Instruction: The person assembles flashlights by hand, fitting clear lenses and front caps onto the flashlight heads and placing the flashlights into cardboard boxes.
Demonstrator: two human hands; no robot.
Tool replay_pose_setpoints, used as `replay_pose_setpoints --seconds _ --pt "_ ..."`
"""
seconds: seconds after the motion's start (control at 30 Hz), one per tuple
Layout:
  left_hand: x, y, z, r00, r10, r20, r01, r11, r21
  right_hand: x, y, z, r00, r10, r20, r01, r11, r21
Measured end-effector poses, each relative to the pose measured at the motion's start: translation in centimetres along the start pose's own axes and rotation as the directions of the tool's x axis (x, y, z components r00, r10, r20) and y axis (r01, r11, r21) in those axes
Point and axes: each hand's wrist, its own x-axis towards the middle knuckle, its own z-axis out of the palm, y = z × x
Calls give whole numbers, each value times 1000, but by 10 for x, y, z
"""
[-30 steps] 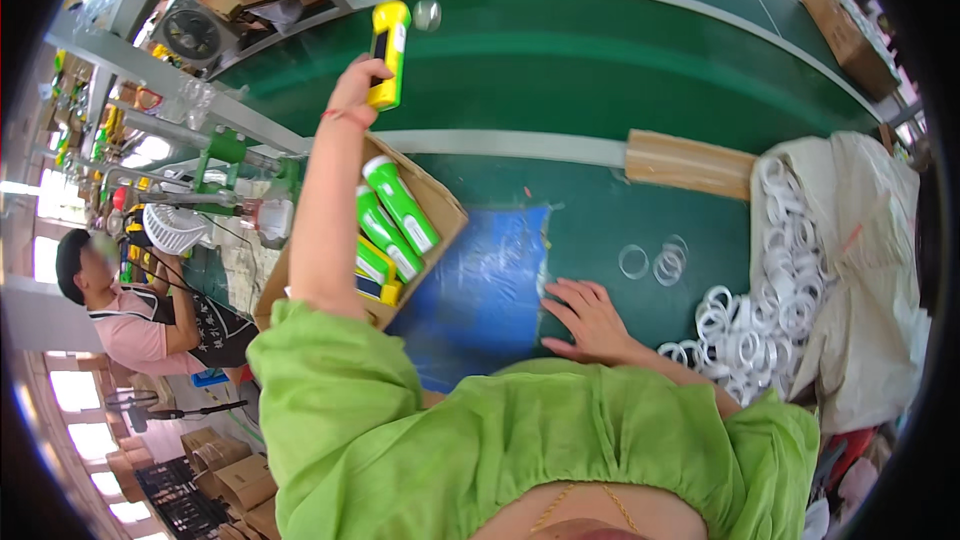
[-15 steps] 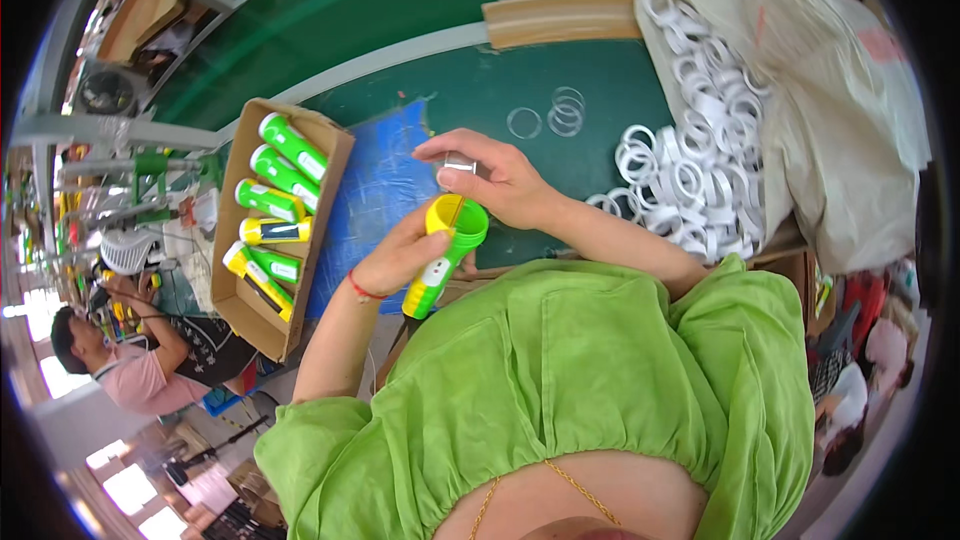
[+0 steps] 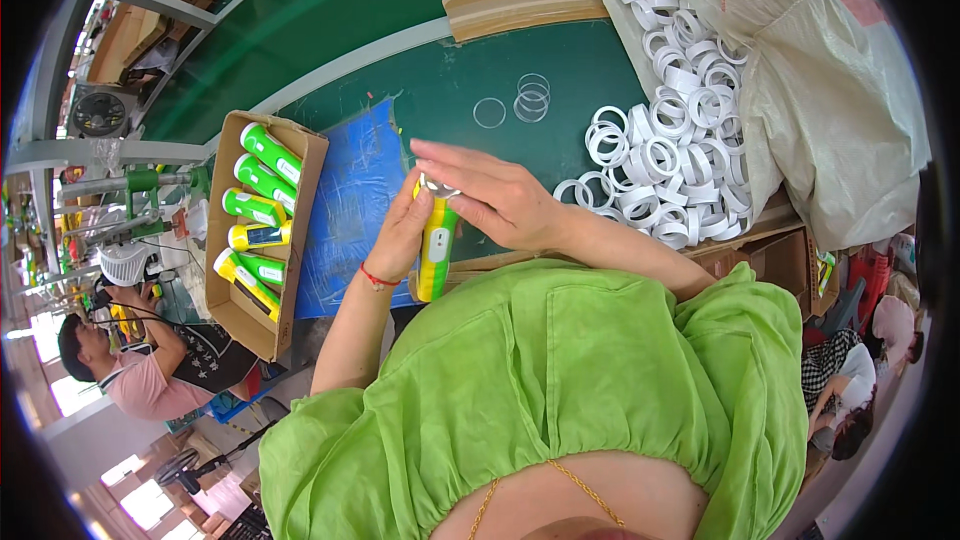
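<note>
A yellow-and-green flashlight body [image 3: 434,258] stands upright just in front of my chest. My left hand [image 3: 398,230] is closed around its upper part. My right hand [image 3: 505,198] lies over the flashlight's head, fingers stretched out and palm against it. Between the palm and the head shows a small shiny, silvery round part [image 3: 432,186], mostly hidden by my hands. Farther off on the green tabletop lie thin clear rings, one single ring [image 3: 489,113] and a few overlapping ones [image 3: 532,98].
To the left, a cardboard box [image 3: 288,285] holds several green and yellow flashlights beside a blue sheet [image 3: 350,175]. White rings [image 3: 680,155] spill from a pale sack [image 3: 810,100] at right. A cardboard strip [image 3: 525,6] lies behind. A co-worker [image 3: 150,365] sits at left; others are at far right.
My right hand has brought the silvery part down onto the flashlight's head and now lies flat over it. The flashlight has become more upright. The whole view has shifted slightly.
</note>
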Motion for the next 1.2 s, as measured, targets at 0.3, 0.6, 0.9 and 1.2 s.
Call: replay_pose_setpoints --seconds 0.3,0.6,0.9,1.2 --pt "-3 -6 -11 998 -6 55 7 1000 -23 0 7 1 999 -38 12 40 972 -232" --pt "-1 9 -10 982 151 -112 -157 986 -52 -2 88 -68 973 112 -201 -228 385 -894" --pt "4 7 0 952 202 -232 -212 977 -17 -19 107 -73 964 256 -69 -166 378 -911" --pt "-1 9 8 900 359 -247 -263 900 346 -8 65 -71 984 34 -174 -168 487 -857"
